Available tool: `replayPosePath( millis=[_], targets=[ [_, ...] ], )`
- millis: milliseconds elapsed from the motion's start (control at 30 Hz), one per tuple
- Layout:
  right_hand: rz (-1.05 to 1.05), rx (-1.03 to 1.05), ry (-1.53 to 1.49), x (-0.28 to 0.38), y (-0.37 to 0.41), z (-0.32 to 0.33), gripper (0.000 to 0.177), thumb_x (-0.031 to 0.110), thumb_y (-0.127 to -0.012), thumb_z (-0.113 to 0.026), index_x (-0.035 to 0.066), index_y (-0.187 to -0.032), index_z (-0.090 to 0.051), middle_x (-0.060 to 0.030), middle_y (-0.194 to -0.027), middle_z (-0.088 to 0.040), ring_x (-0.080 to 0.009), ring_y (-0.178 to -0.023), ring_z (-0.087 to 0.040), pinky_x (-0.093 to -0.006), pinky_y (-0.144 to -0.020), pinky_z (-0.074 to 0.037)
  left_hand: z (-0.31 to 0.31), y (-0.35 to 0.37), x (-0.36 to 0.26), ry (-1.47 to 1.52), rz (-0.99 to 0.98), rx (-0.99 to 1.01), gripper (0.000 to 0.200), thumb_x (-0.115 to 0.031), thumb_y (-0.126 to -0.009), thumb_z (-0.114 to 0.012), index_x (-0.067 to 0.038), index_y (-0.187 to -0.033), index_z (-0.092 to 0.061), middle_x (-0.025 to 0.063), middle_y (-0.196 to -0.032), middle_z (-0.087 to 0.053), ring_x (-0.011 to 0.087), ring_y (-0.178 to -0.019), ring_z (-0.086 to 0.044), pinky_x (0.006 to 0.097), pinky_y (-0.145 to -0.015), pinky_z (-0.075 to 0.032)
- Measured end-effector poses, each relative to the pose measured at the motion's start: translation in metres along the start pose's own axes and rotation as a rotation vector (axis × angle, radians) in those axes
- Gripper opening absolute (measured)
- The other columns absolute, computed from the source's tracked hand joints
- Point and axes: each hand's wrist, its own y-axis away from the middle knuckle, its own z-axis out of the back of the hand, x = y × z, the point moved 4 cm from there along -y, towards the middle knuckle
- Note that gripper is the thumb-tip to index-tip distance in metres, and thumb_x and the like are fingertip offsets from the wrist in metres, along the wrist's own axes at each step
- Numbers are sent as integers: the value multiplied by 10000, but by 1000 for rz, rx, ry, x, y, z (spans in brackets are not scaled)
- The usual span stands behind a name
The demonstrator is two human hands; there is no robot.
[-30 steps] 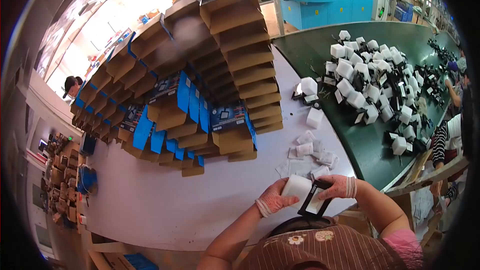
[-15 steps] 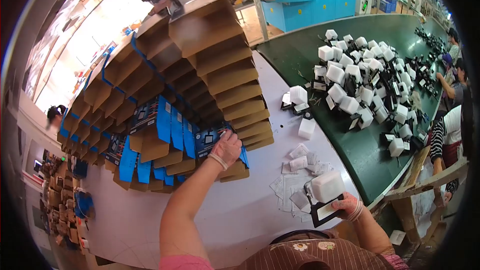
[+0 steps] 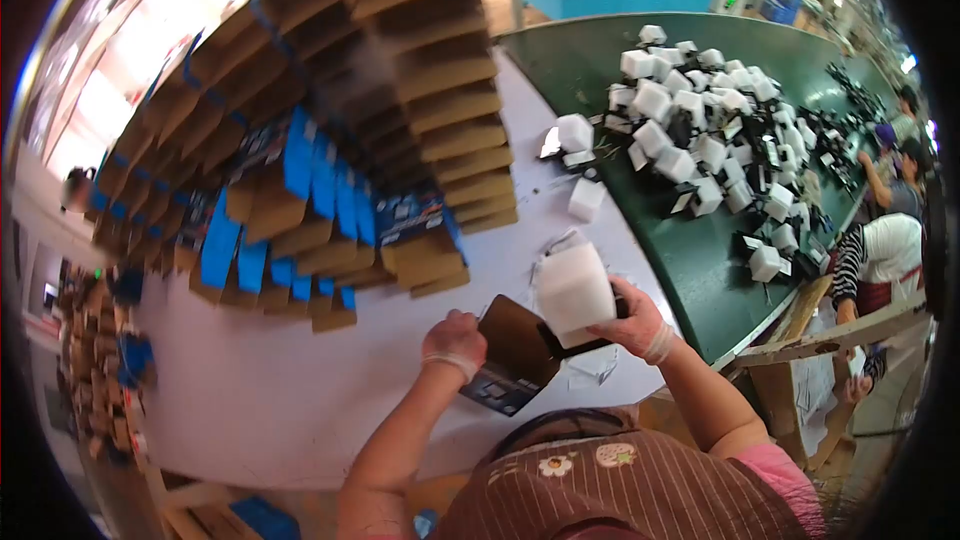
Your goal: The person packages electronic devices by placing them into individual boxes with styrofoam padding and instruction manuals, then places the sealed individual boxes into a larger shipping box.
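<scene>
My left hand is closed on the left side of a small printed carton, whose open brown mouth faces the right hand. My right hand grips a black device topped by a white foam block. The foam is beside the carton's mouth and overlaps its flap in this view. Most of the device is hidden behind the foam and fingers. Paper leaflets lie on the table beneath the right hand.
Stacked open cartons with blue flaps rise at the left of the white table. Two foam-capped devices sit near its far right edge. A green conveyor carries a heap of similar devices. Co-workers are at the right.
My left hand has come back from the stack with a carton, close to my body. My right hand has raised the foam-capped device and moved it left to the carton. The view has shifted.
</scene>
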Motion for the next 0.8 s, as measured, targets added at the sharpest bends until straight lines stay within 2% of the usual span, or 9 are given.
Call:
replayPosePath(
  millis=[100,133,200,267,333,433,633,733,800],
  targets=[
    [81,148,408,-26,-20,-41,596,69,-774,-778,16,-1303,-508,-89,-1146,-642,-160,-1043,-606,-327,-926,-500,-31,23,-5,290,231,55,249,-216,-836,-602,-64,-1019,-675,118,-1093,-636,265,-1107,-575,379,-889,-524],
    [103,194,590,-33,-24,-52,596,187,-783,-775,21,-1292,-514,-152,-1109,-667,-242,-1026,-646,-356,-906,-505,-44,26,-3,322,227,24,252,-215,-829,-604,-62,-1017,-673,126,-1094,-633,275,-1109,-575,384,-896,-521],
    [-74,329,987,-51,-38,-70,605,269,-785,-758,31,-1287,-519,-187,-1077,-673,-307,-1022,-650,-377,-893,-506,-66,36,2,383,216,-36,259,-213,-816,-608,-57,-1014,-668,144,-1097,-627,294,-1111,-574,395,-910,-515],
    [-186,505,1299,-61,-46,-80,599,374,-791,-721,54,-1264,-540,-223,-1039,-676,-391,-1005,-639,-411,-874,-502,-68,52,9,574,394,-48,280,-213,-795,-603,-43,-1010,-660,159,-1109,-622,323,-1097,-582,407,-915,-511],
    [-176,556,1276,-72,-53,-84,577,364,-790,-726,50,-1242,-552,-217,-1038,-676,-383,-998,-642,-411,-870,-503,-77,63,13,741,516,-100,364,-215,-754,-592,-7,-1048,-644,203,-1139,-606,384,-1052,-599,432,-925,-504],
    [-243,683,1285,-85,-66,-92,630,349,-766,-753,32,-1268,-542,-202,-1076,-676,-357,-1028,-643,-399,-888,-500,-100,63,15,933,472,-2,474,-167,-737,-616,16,-1173,-597,209,-1209,-606,337,-1114,-596,372,-967,-477],
    [-310,824,1350,-82,-64,-107,542,305,-760,-758,30,-1193,-584,-193,-1067,-677,-353,-1043,-638,-407,-880,-498,-171,53,20,1846,94,84,596,-190,-738,-654,81,-1257,-543,136,-1138,-645,208,-1044,-603,321,-943,-470],
    [-322,915,1383,-111,-69,-101,614,321,-750,-763,32,-1249,-552,-195,-1095,-671,-356,-1065,-629,-406,-895,-494,-167,57,17,2071,107,95,596,-223,-769,-658,81,-1267,-535,123,-1133,-646,199,-1023,-610,315,-906,-489],
    [-343,855,1367,-95,-59,-107,702,357,-749,-763,36,-1313,-497,-202,-1133,-658,-357,-1086,-621,-401,-911,-490,-165,61,16,1895,108,-31,596,-229,-781,-667,83,-1269,-527,121,-1132,-645,195,-1026,-609,316,-903,-492]
  ],
)
